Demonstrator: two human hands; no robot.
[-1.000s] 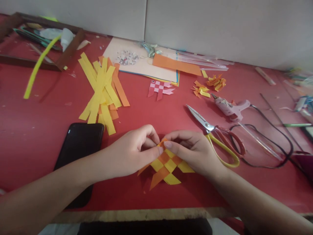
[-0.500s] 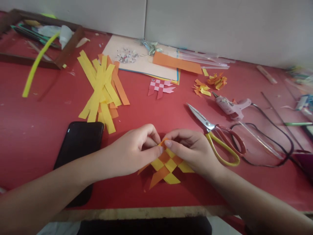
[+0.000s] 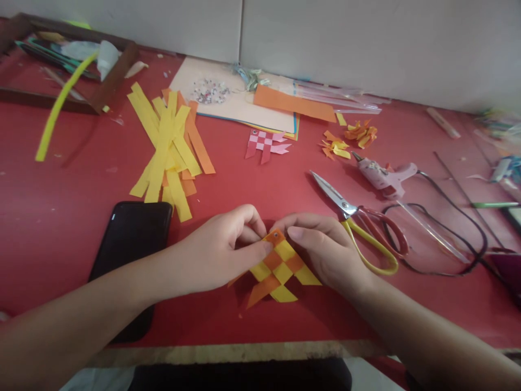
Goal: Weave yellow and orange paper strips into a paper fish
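A woven paper fish in orange and yellow checks lies between my hands, near the table's front edge. A small googly eye shows at its top corner. My left hand pinches the upper left edge, its thumb on the front and its other fingers partly hidden behind. With its fingers curled behind the upper right edge, my right hand also holds the fish; its thumb is raised beside the eye. Scissors with red and yellow handles lie just beyond my right hand.
Yellow paper strips and a black phone lie left. Behind are a pink checked fish, loose googly eyes and paper scraps. A glue gun with its cord is at right, a wooden frame far left.
My right thumb has lifted off the fish's top corner and shifted right, uncovering the googly eye. My left hand keeps its pinch.
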